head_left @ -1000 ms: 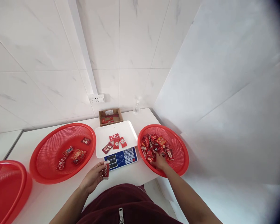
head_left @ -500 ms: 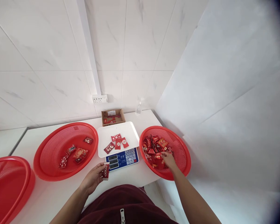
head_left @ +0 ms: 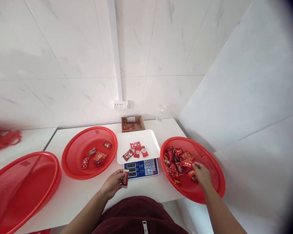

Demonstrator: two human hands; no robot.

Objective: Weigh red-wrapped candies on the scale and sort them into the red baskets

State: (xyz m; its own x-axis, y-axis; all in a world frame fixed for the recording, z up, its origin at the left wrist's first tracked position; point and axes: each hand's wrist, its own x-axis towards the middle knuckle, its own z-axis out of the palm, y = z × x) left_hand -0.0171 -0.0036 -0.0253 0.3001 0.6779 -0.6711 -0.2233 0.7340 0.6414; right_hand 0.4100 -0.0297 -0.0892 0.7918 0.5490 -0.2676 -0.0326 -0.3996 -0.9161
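Note:
My left hand (head_left: 113, 184) is closed on a small dark red candy packet (head_left: 125, 179) with pale ends, held just in front of the scale. Over the right red basket (head_left: 217, 162), my right hand (head_left: 202, 175) pinches a red candy packet (head_left: 187, 163) above a heap of wrapped candies (head_left: 172, 164). Between the hands stands a blue-fronted digital scale (head_left: 150, 168) with a white tray (head_left: 123, 139) on top. Several red packets (head_left: 137, 152) lie on that tray. The middle red basket (head_left: 70, 162) holds a few scattered packets (head_left: 100, 157).
Another red basket (head_left: 54, 185) sits at the near left, with red plastic wrapping (head_left: 8, 139) behind it. At the wall are a small cardboard box (head_left: 143, 123) with red packets inside and a clear bottle (head_left: 159, 115). A power socket (head_left: 120, 104) is on the wall.
The view has swung left, so everything appears shifted right. My right hand has lifted a red packet slightly from the heap. My left hand still holds its packet.

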